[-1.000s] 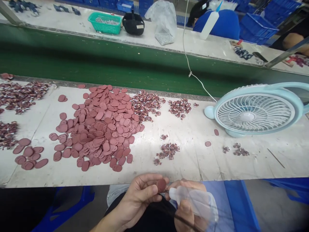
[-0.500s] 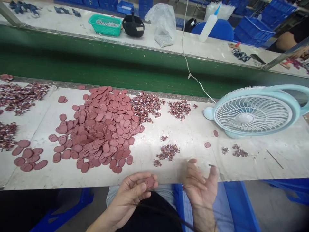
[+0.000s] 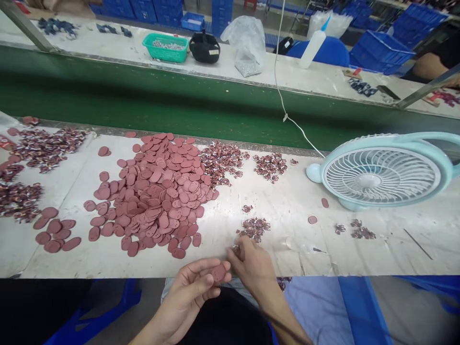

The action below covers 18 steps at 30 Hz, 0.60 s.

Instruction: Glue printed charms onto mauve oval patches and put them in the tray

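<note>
Left hand (image 3: 194, 283): pinches one reddish-brown oval disc (image 3: 218, 273) near the front edge of the worktop (image 3: 287, 203)
Right hand (image 3: 252, 266): curled beside small brown pieces (image 3: 256, 229); from here I can't tell whether it grips one

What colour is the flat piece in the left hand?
The flat piece is brownish red, best seen in the head view.

Left hand (image 3: 194, 286) pinches beside the curled right hand (image 3: 253, 266).
</note>
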Each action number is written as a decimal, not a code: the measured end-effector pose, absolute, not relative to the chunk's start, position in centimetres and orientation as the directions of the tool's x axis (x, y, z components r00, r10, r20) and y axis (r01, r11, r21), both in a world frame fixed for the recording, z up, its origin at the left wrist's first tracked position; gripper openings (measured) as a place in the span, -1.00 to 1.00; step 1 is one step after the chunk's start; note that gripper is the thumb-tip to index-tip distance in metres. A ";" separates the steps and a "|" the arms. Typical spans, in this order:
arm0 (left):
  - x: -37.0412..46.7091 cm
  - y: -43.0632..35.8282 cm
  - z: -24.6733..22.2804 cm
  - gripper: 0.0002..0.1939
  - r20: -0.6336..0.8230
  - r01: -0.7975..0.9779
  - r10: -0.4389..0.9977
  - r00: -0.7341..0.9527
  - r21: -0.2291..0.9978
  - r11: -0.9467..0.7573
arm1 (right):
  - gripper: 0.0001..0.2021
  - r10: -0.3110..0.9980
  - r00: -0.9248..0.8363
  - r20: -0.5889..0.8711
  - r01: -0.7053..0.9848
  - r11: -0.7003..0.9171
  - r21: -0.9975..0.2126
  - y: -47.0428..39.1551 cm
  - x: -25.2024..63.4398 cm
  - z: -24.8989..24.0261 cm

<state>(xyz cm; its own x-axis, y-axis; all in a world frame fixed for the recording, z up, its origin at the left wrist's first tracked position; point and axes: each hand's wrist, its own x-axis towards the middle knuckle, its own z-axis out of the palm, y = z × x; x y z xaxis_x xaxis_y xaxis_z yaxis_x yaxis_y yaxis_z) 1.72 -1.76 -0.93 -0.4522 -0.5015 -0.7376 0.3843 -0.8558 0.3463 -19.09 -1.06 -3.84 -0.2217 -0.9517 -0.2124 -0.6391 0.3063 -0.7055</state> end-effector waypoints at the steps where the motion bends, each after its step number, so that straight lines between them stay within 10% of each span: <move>1: 1.7 -1.8 -0.9 -0.45 -0.743 0.385 -0.493 -0.453 0.336 -0.860 | -0.75 -0.951 -0.219 -0.217 -0.646 0.308 -0.698 -0.7 -19.2 -3.4; 4: 1.4 -2.1 -0.7 -0.44 -0.747 0.385 -0.485 -0.455 0.326 -0.864 | -0.81 -0.954 -0.206 -0.219 -0.590 0.300 -0.750 1.1 -19.9 -1.6; 10: -0.1 -1.2 -1.2 -0.45 -0.734 0.337 -0.490 -0.470 0.364 -0.868 | -0.72 -0.976 -0.119 -0.184 0.058 0.179 -0.982 4.8 -21.2 1.6; 18: -0.9 -0.4 -1.6 -0.74 -0.525 0.365 -0.605 -0.599 0.494 -0.789 | -0.60 -0.988 -0.136 0.073 -0.164 -0.051 -0.985 4.0 -19.6 3.0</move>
